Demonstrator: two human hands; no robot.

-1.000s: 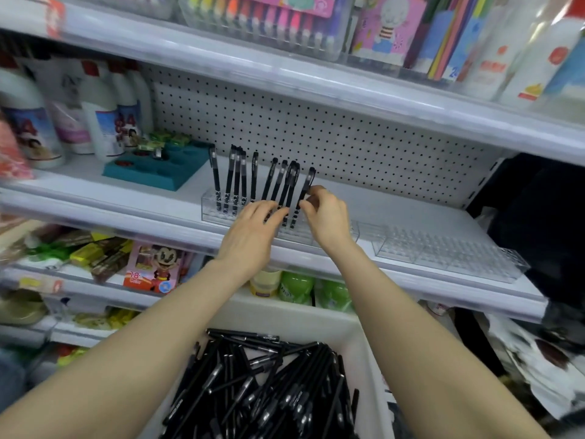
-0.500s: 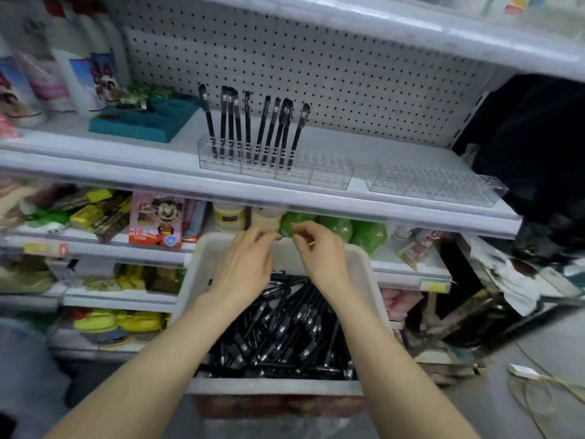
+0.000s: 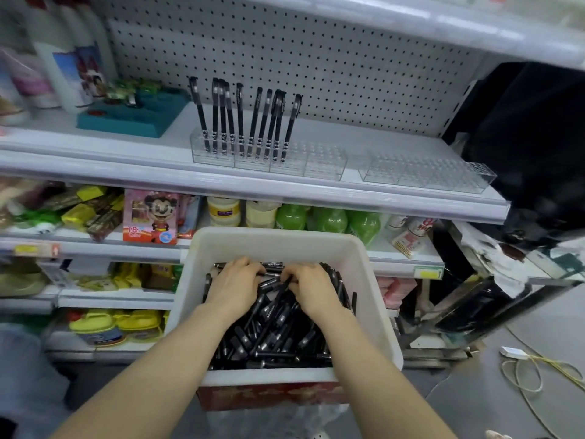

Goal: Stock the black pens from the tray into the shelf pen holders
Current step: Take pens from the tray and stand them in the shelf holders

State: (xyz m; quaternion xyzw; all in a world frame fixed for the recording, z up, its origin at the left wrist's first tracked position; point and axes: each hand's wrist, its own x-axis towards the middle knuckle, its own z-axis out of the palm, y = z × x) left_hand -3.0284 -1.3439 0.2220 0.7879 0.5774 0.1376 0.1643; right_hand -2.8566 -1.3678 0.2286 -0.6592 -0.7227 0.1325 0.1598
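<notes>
Both my left hand [image 3: 235, 285] and right hand [image 3: 311, 288] curl palm-down into the pens [image 3: 272, 331] in the tray [image 3: 278, 243], presumably gathering more for the holders [image 3: 326, 163] at 12 o'clock, though I cannot tell what each grips.

Black pens [image 3: 278, 327] with silver bands fill a white tray [image 3: 275, 245]. The pen holders [image 3: 269, 156] are clear plastic on a pale grey shelf [image 3: 95, 144], backed by white pegboard [image 3: 316, 58] dotted with dark holes. A teal stand [image 3: 133, 117] sits left; green bottles [image 3: 329, 218] below.
</notes>
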